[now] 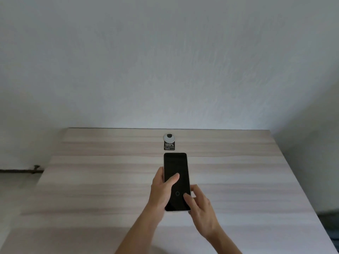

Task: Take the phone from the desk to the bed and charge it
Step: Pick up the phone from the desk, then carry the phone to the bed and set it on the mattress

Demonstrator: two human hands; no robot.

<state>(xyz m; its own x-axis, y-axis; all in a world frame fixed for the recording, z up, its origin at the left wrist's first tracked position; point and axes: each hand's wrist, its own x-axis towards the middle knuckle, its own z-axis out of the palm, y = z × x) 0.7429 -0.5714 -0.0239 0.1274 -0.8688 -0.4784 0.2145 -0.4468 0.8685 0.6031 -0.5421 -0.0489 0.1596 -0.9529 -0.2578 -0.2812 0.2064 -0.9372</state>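
Head view looks down on a pale wood-grain desk (238,180) set against a white wall; I have the slim black-screened phone (176,173) held over the middle of it, long axis pointing at the far edge, its top just short of a small black sticker (169,146) and a round grey cable grommet (169,138) near that edge. My left hand (161,191) is clamped on the phone's left side, thumb lying across the glass; my right hand (203,208) has its fingers (188,197) apart, resting on the lower right edge and corner. I judge the step in hand is securing the pickup; to do it well I would settle one firm grip around both long edges, keep thumbs off the screen, then turn towards the bed, which is not in sight; nor is any charger.
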